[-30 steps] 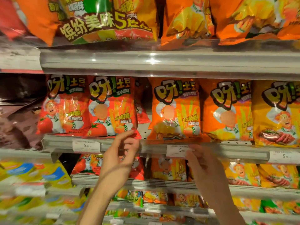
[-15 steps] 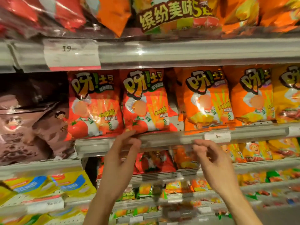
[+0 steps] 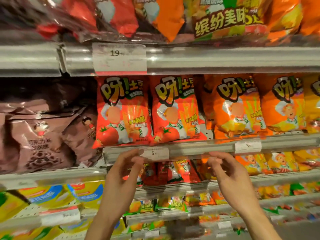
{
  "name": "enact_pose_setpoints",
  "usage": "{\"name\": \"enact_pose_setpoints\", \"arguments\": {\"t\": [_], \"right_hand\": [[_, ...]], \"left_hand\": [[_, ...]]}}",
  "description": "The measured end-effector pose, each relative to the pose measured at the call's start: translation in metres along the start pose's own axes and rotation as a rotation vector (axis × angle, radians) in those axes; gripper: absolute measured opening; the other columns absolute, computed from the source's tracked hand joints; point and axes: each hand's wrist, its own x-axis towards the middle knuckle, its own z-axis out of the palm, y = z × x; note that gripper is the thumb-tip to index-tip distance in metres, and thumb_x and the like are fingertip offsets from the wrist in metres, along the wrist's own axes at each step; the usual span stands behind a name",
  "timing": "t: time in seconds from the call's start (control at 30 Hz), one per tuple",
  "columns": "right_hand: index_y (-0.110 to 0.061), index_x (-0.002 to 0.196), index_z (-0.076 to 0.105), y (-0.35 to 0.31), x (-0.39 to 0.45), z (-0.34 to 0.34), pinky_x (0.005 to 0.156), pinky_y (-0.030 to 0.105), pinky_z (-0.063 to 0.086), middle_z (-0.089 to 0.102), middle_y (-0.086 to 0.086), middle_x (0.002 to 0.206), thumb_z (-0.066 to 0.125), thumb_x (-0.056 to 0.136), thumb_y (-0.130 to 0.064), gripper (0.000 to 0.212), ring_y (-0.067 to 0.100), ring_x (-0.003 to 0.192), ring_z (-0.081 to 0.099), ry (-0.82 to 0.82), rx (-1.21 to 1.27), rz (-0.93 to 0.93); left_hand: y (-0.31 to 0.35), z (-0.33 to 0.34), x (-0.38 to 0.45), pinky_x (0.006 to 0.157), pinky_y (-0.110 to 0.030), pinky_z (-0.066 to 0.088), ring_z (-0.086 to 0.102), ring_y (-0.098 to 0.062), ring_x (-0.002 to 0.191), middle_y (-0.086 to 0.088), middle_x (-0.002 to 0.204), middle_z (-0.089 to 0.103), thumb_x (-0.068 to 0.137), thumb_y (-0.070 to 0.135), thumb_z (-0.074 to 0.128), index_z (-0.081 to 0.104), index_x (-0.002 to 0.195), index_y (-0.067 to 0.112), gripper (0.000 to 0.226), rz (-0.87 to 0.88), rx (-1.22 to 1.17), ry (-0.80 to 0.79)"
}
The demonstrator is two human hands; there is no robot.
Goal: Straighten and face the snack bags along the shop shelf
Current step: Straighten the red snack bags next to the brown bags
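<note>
Both hands hang just below the shelf rail (image 3: 199, 148), holding nothing: the left hand (image 3: 123, 172) with loosely curled fingers, the right hand (image 3: 228, 172) likewise relaxed. The red snack bags (image 3: 174, 110) stand upright directly above and between the two grips, long axis vertical. The left grip looks slightly nearer the left red bag (image 3: 121, 111); the orange bag (image 3: 237, 108) sits above the right.

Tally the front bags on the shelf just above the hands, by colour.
Red bags: 2, one beside the other
Orange bags: 2, one and one
Yellow bags: 1, cut off at the right edge
Total: 5
</note>
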Motion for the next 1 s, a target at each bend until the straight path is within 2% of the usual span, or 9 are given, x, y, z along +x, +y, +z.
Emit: {"name": "enact_pose_setpoints", "arguments": {"t": [0.17,0.3,0.4,0.5,0.57,0.67,0.77,0.9,1.0], "right_hand": [[-0.032,0.101,0.071,-0.011,0.023,-0.013,0.074,0.018,0.052,0.074,-0.011,0.086,0.065,0.094,-0.028,0.010,0.006,0.083,0.068,-0.006,0.035,-0.062],[-0.034,0.107,0.069,-0.030,0.042,-0.022,0.077,0.020,0.053,0.073,-0.017,0.094,0.063,0.096,-0.031,0.013,0.001,0.090,0.068,-0.025,0.064,-0.122],[-0.034,0.114,0.067,-0.049,0.063,-0.015,0.081,0.014,0.051,0.072,-0.021,0.101,0.063,0.095,-0.037,0.019,-0.007,0.098,0.065,-0.065,0.052,-0.180],[-0.029,0.137,0.053,-0.065,0.090,0.003,0.101,0.031,0.050,0.062,-0.015,0.130,0.058,0.094,-0.053,0.049,-0.003,0.116,0.058,-0.147,-0.040,-0.201],[-0.028,0.150,0.036,-0.071,0.109,0.013,0.111,0.039,0.044,0.050,-0.006,0.147,0.052,0.089,-0.070,0.076,0.009,0.131,0.051,-0.195,-0.079,-0.163],[-0.024,0.157,0.021,-0.075,0.132,0.024,0.114,0.044,0.040,0.044,0.003,0.155,0.045,0.073,-0.089,0.108,0.019,0.139,0.046,-0.244,-0.080,-0.084],[-0.025,0.157,0.022,-0.078,0.148,0.030,0.113,0.043,0.040,0.045,0.003,0.154,0.046,0.065,-0.093,0.116,0.023,0.137,0.048,-0.253,-0.035,-0.038],[-0.028,0.154,0.026,-0.079,0.157,0.033,0.108,0.043,0.045,0.050,0.003,0.148,0.046,0.061,-0.098,0.118,0.025,0.131,0.053,-0.262,-0.010,-0.011],[-0.028,0.151,0.032,-0.077,0.156,0.039,0.108,0.046,0.046,0.056,0.002,0.143,0.048,0.056,-0.101,0.121,0.025,0.128,0.056,-0.301,-0.002,0.026]], "left_hand": [[0.021,0.014,0.011,0.084,-0.031,0.053,0.070,-0.004,0.098,0.015,0.105,0.074,0.095,0.038,0.066,0.068,0.113,0.035,0.018,0.045,0.017,0.079],[0.049,0.038,0.030,0.082,-0.010,0.048,0.065,0.001,0.106,0.020,0.112,0.069,0.096,0.041,0.065,0.064,0.120,0.039,0.024,0.152,0.035,0.148],[0.063,0.064,0.049,0.100,-0.009,0.038,0.048,0.007,0.128,0.023,0.140,0.050,0.091,0.055,0.059,0.046,0.146,0.034,0.060,0.216,0.147,0.160],[0.071,0.084,0.069,0.117,-0.025,0.021,0.019,0.000,0.148,0.016,0.164,0.021,0.088,0.068,0.057,0.016,0.159,0.032,0.090,0.096,0.164,0.088],[0.076,0.091,0.084,0.115,-0.024,0.014,0.014,-0.005,0.151,0.011,0.167,0.015,0.078,0.080,0.052,0.009,0.161,0.028,0.108,0.016,0.131,0.070],[0.084,0.096,0.105,0.108,-0.021,0.026,0.031,-0.018,0.146,0.010,0.156,0.037,0.081,0.074,0.057,0.015,0.160,0.024,0.103,-0.080,0.142,0.072],[0.090,0.095,0.125,0.096,-0.031,0.048,0.053,-0.024,0.129,0.008,0.135,0.056,0.084,0.065,0.064,0.029,0.153,0.026,0.087,-0.166,0.077,0.035],[0.090,0.093,0.148,0.096,-0.046,0.052,0.058,-0.036,0.123,-0.015,0.133,0.061,0.062,0.068,0.066,0.042,0.145,0.017,0.100,-0.249,0.001,0.030],[0.085,0.096,0.154,0.092,-0.036,0.046,0.059,-0.023,0.115,-0.004,0.133,0.060,0.065,0.070,0.069,0.043,0.143,0.022,0.094,-0.241,-0.020,0.005]]}}
